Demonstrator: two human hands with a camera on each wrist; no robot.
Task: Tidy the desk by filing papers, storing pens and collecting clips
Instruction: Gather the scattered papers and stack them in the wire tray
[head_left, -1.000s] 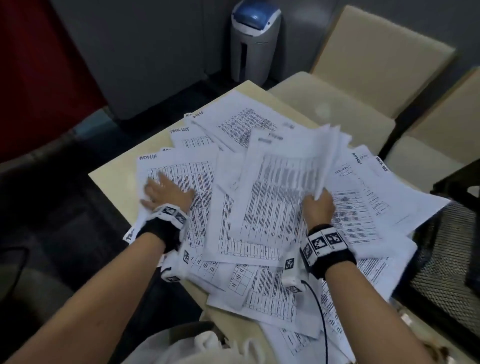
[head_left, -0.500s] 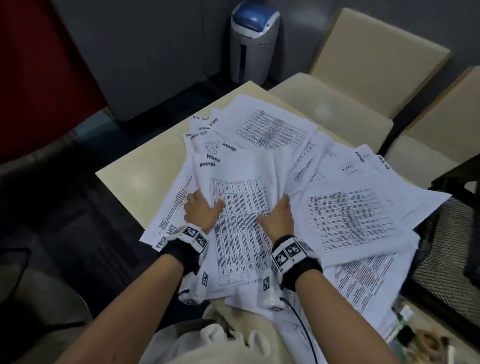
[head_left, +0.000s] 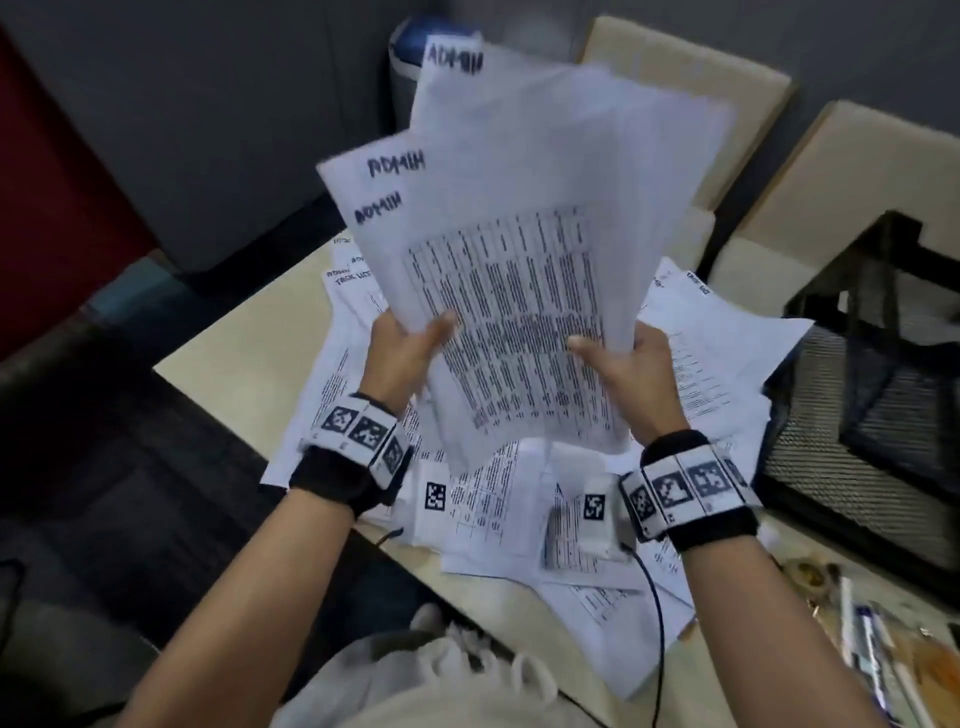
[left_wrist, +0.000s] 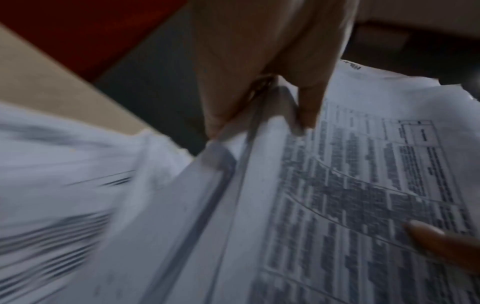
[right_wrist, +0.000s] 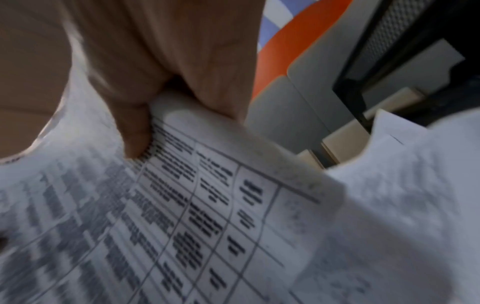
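Observation:
A sheaf of printed sheets marked ADMIN (head_left: 524, 291) stands tilted up above the desk, held from both sides. My left hand (head_left: 402, 348) grips its left edge, thumb on the front; the left wrist view shows the thumb (left_wrist: 309, 107) pressing the sheaf (left_wrist: 337, 195). My right hand (head_left: 631, 374) grips the right edge, and its thumb (right_wrist: 135, 131) pinches the table-printed paper (right_wrist: 194, 205). More loose papers (head_left: 717, 353) lie spread over the beige desk (head_left: 244, 338) beneath.
A black mesh tray (head_left: 872, 415) stands at the desk's right edge. Pens and small items (head_left: 872, 649) lie at the near right. Two beige chairs (head_left: 691, 104) stand beyond the desk, and a grey-blue bin (head_left: 410, 57) shows behind the sheets.
Both hands went from pressing papers flat on the desk to gripping a gathered sheaf and lifting it upright off the pile.

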